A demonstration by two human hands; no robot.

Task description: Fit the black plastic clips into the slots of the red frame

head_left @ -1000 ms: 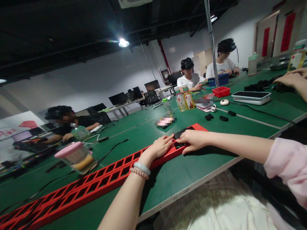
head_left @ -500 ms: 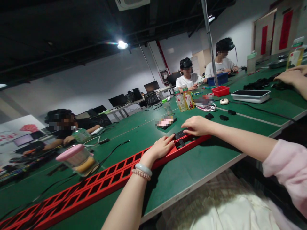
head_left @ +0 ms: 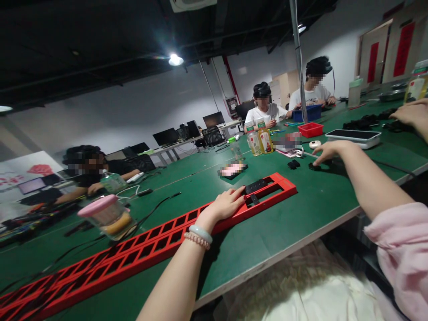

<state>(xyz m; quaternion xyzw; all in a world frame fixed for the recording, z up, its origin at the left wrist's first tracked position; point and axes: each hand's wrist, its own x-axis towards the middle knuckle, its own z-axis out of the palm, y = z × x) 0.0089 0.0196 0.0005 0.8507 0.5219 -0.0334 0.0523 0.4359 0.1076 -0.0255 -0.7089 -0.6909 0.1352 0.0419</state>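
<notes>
A long red slotted frame point(head_left: 286, 183) lies slantwise across the green table, with black pieces point(head_left: 256, 186) seated in the slots near its right end. My left hand point(head_left: 222, 206) lies across the frame, fingers outstretched and their tips beside those black pieces. Further right, my right hand point(head_left: 334, 151) reaches down over the table with its fingers apart. Its fingertips touch a small black part point(head_left: 314, 167), which they partly cover. Another small black part point(head_left: 293, 165) sits just left of that hand.
A pink-lidded glass jar point(head_left: 105, 218) stands behind the frame, near black cables. Bottles point(head_left: 265, 140), a red tray point(head_left: 310, 129), a phone on a white case point(head_left: 353, 136) and a metal pole point(head_left: 298, 58) are further back. Co-workers sit around the table; another person's hand point(head_left: 413, 113) is at right.
My right hand has left the frame's right end and moved right to the small black parts. The black pieces in the frame are now uncovered. My left hand stays in place.
</notes>
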